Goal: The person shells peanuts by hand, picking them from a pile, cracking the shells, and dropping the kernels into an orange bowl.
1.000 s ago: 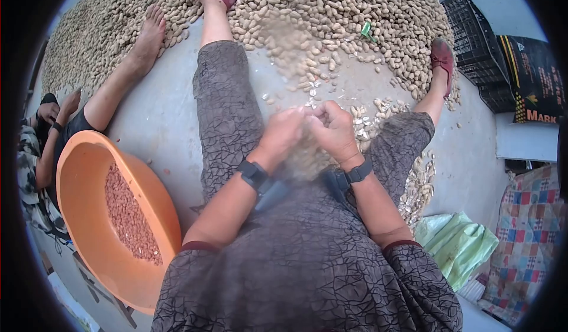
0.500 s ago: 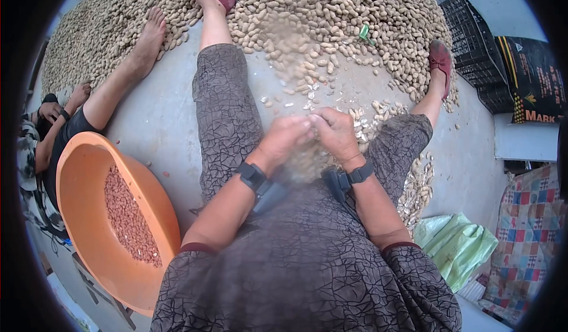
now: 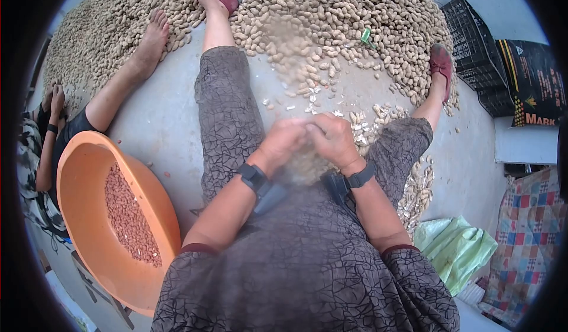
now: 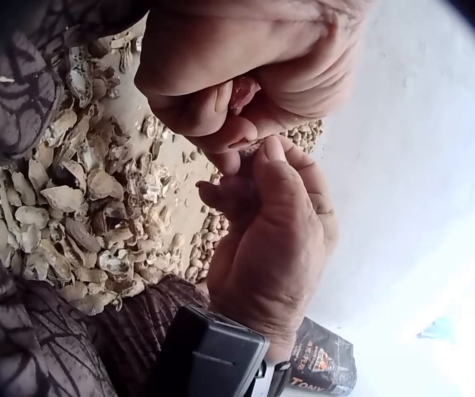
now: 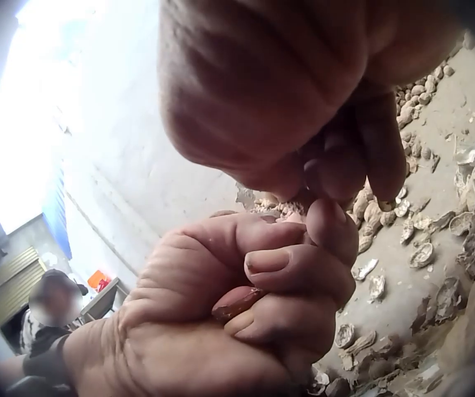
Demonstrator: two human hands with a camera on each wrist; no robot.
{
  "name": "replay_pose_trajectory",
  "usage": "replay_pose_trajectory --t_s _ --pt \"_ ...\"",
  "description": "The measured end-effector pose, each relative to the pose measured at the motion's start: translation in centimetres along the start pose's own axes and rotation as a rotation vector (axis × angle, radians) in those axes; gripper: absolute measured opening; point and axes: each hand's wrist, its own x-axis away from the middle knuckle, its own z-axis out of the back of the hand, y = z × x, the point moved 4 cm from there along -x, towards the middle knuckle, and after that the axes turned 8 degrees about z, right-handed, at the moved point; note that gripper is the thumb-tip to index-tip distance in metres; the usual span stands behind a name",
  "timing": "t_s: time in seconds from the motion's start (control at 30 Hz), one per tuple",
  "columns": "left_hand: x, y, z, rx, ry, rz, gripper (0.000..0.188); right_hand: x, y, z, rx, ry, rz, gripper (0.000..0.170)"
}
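In the head view my left hand (image 3: 279, 144) and right hand (image 3: 336, 141) meet fingertip to fingertip over the lap. Curled fingers of the left hand hold a reddish peanut kernel (image 5: 237, 303) against the palm; the left wrist view shows the same kernel (image 4: 243, 94) between them. At the meeting thumbs and fingertips, both hands pinch a small peanut (image 4: 252, 150), mostly covered by the fingers. Below the hands lie broken peanut shells (image 4: 80, 207). A large heap of unshelled peanuts (image 3: 349, 18) spreads beyond the feet.
An orange basin (image 3: 77, 214) with red peanut kernels (image 3: 130, 219) stands at the left. Another person's bare leg (image 3: 121, 83) stretches beside it. To the right are a black crate (image 3: 473, 42), a dark printed sack (image 3: 532, 83) and a green plastic bag (image 3: 458, 252).
Both hands have come slightly nearer the body and stay together, their fingers shifting a little. At the left, the other person's hands have moved up and closer together.
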Motion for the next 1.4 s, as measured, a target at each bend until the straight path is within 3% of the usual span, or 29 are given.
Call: replay_pose_trajectory --t_s 0.2,0.27,0.3,0.37,0.5,0.6,0.8,0.87,1.1,1.2,1.27,1.4 --pt "-0.1 -0.1 0.7 0.047 0.213 0.115 0.018 -1.0 0.3 1.2 0.017 -0.075 -0.165 0.011" --pt "-0.2 -0.1 1.4 0.132 0.268 0.118 0.019 -1.7 1.6 0.7 0.281 -0.386 -0.225 0.012" --pt "-0.3 -0.1 1.5 0.136 0.269 0.12 0.019 -2.0 2.5 0.4 0.281 -0.39 -0.226 0.012" --pt "-0.5 -0.2 1.8 0.171 0.322 0.1 0.019 -2.6 4.7 0.0 0.269 -0.129 -0.129 0.016" --pt "-0.7 -0.4 2.3 0.206 0.341 0.127 0.017 -4.0 7.8 -1.9 0.28 -0.17 -0.098 0.021" --pt "-1.0 -0.6 2.7 0.21 0.369 0.127 0.017 -5.0 9.0 -3.5 0.463 -0.258 -0.076 0.018" --pt "-1.7 -0.7 3.0 0.182 0.356 0.112 0.016 -6.6 9.7 -5.3 0.538 -0.215 0.003 0.017" --pt "-1.9 -0.6 2.9 0.146 0.347 0.105 0.016 -6.9 9.2 -5.5 0.598 -0.15 0.109 0.008" --pt "-2.3 -0.8 3.0 0.115 0.341 0.079 0.017 -6.0 8.9 -5.5 0.602 -0.108 0.123 0.009" --pt "-2.4 -0.9 3.1 0.11 0.37 0.094 0.016 -6.0 9.0 -6.1 0.595 -0.208 0.089 0.009" --pt "-2.2 -0.9 3.2 0.098 0.381 0.081 0.016 -6.0 8.5 -6.2 0.578 -0.18 0.19 0.007" --pt "-2.4 -1.2 3.8 0.084 0.39 0.052 0.015 -6.1 8.2 -5.9 0.542 -0.178 0.203 0.006"
